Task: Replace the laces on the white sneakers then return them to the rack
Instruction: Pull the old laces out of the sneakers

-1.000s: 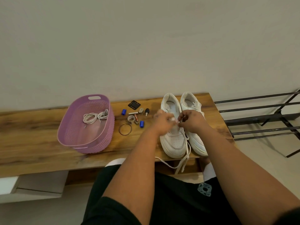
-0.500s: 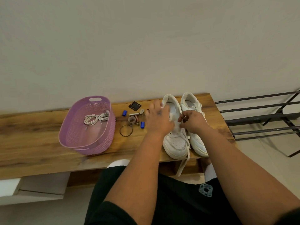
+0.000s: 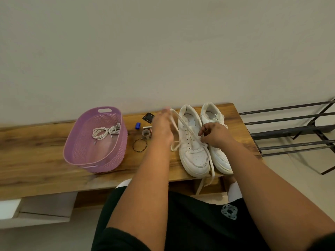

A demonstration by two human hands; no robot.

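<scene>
Two white sneakers stand side by side on the wooden bench (image 3: 36,156), toes toward me. My left hand (image 3: 162,127) pinches the white lace (image 3: 175,122) of the left sneaker (image 3: 193,142) and holds it stretched up and to the left of the shoe. That lace's other end hangs over the bench's front edge. My right hand (image 3: 214,134) rests on the left sneaker's right side with fingers curled at the eyelets. The right sneaker (image 3: 216,124) is still laced and partly hidden by my right hand. A coiled bundle of white laces (image 3: 106,132) lies in the purple basket (image 3: 81,142).
Small items lie between basket and shoes: a blue cylinder (image 3: 138,125), a black square piece (image 3: 148,117), a tape roll (image 3: 146,134) and a twisted metal bangle (image 3: 139,145). A black metal shoe rack (image 3: 290,129) stands to the right of the bench. A wall is behind.
My left hand has moved from the left sneaker's tongue up and to the left, drawing the lace out of the upper eyelets. My right hand stayed on the shoe.
</scene>
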